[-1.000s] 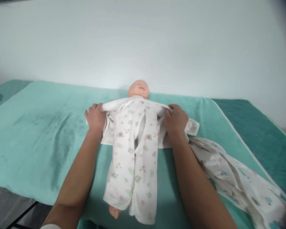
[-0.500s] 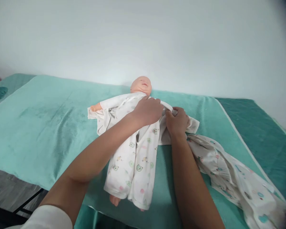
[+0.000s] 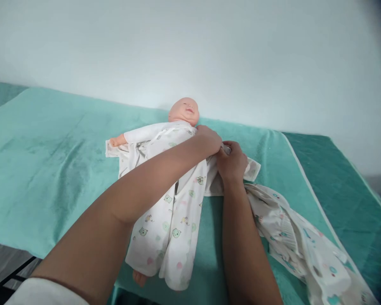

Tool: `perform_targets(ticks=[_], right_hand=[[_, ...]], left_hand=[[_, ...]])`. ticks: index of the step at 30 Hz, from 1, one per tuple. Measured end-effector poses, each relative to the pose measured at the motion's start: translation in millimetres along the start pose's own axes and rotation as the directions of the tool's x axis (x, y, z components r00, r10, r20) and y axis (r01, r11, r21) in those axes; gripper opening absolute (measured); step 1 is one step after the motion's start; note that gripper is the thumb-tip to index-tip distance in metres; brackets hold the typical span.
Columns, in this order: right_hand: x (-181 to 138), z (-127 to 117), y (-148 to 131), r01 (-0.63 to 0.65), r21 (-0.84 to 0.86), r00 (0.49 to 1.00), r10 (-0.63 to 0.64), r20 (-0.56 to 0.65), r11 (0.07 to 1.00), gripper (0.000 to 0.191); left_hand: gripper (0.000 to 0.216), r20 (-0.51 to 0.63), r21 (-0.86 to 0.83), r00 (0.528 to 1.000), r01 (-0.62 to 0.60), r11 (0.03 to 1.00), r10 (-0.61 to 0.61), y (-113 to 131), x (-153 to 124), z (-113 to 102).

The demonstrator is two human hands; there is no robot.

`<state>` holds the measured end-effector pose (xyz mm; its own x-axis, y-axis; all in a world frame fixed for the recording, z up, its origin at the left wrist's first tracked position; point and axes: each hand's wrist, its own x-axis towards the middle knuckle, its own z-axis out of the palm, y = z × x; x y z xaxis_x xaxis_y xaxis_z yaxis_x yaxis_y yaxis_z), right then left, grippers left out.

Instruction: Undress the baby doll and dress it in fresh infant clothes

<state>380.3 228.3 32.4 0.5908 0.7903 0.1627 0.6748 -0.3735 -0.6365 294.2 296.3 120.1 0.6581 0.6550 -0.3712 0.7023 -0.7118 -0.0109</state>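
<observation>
A baby doll lies on its back, head toward the wall, in a white printed outfit. Beneath its upper body an open white garment is spread, and the doll's arm at picture left lies over one of its sleeves. My left hand reaches across the chest to the shoulder at picture right, its fingers curled and mostly hidden against the sleeve cloth. Close beside it, my right hand is closed on the bunched sleeve. The doll's arm on that side is covered by cloth and my hands.
Another white patterned baby garment lies crumpled at the right, beside my right forearm. A light green cloth covers the table, with darker green fabric at the right end. A pale wall stands directly behind.
My left hand has shifted right, closer to my right hand and deeper around the sleeve cloth. My right hand keeps its grip. The camera view has moved slightly.
</observation>
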Motion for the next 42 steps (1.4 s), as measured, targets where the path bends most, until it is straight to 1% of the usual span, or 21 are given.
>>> perform_targets(ticks=[4,7,14,18,23,26,30,33,36,39,40,42], right_hand=[[-0.3,1.1,2.3,0.044,-0.045,0.999,-0.044,0.0,0.998,0.044],[-0.6,3.0,3.7,0.058,-0.064,0.998,-0.057,0.004,0.996,0.04],[-1.6,-1.7,-1.5,0.017,-0.089,0.999,-0.013,0.043,0.996,0.037],[-2.7,-9.8,-4.0,0.021,-0.104,0.998,-0.015,0.056,0.994,0.036],[4.4,-14.5,8.2,0.023,-0.065,0.999,-0.02,0.039,0.998,0.036],[11.2,-14.2,18.7,-0.01,0.025,1.0,0.009,0.02,1.0,0.033],[15.0,-13.4,24.6,-0.058,0.229,0.998,0.054,0.023,0.972,0.036],[15.7,-12.7,26.3,-0.08,0.345,0.996,0.085,-0.001,0.935,0.04],[18.9,-10.3,30.8,-0.096,0.452,0.992,0.124,-0.034,0.887,0.048],[24.2,-6.7,35.7,-0.131,0.617,0.979,0.201,-0.045,0.776,0.049],[25.8,-5.8,36.8,-0.144,0.679,0.974,0.223,-0.031,0.72,0.049],[28.3,-5.3,38.4,-0.155,0.803,0.967,0.254,0.004,0.576,0.049]], left_hand=[[0.049,0.057,0.019,0.998,0.013,1.0,-0.014,-1.4,7.5,-2.4],[0.052,0.056,0.02,0.998,-0.024,1.0,0.023,-2.0,8.5,-1.5],[0.044,-0.024,0.067,0.997,-0.076,0.995,0.077,0.7,-3.1,3.4],[0.048,-0.095,0.124,0.991,-0.084,0.989,0.096,-0.5,-12.4,3.0],[0.047,-0.171,0.163,0.982,-0.05,0.985,0.078,-9.1,-28.1,-5.2],[0.047,-0.198,0.185,0.977,-0.041,0.982,0.078,-18.5,-37.0,-14.3],[0.05,-0.226,0.193,0.973,-0.008,0.981,0.052,-35.4,-48.7,-24.0],[0.051,-0.248,0.206,0.968,0.022,0.978,0.03,-45.2,-58.3,-24.1],[0.051,-0.276,0.203,0.961,0.039,0.978,0.019,-48.6,-66.1,-19.4],[0.049,-0.297,0.18,0.954,0.02,0.983,0.035,-47.6,-69.2,-14.2],[0.049,-0.309,0.169,0.95,0.016,0.985,0.037,-46.9,-69.0,-12.5],[0.047,-0.32,0.14,0.947,0.018,0.99,0.028,-45.2,-66.9,-9.1]])
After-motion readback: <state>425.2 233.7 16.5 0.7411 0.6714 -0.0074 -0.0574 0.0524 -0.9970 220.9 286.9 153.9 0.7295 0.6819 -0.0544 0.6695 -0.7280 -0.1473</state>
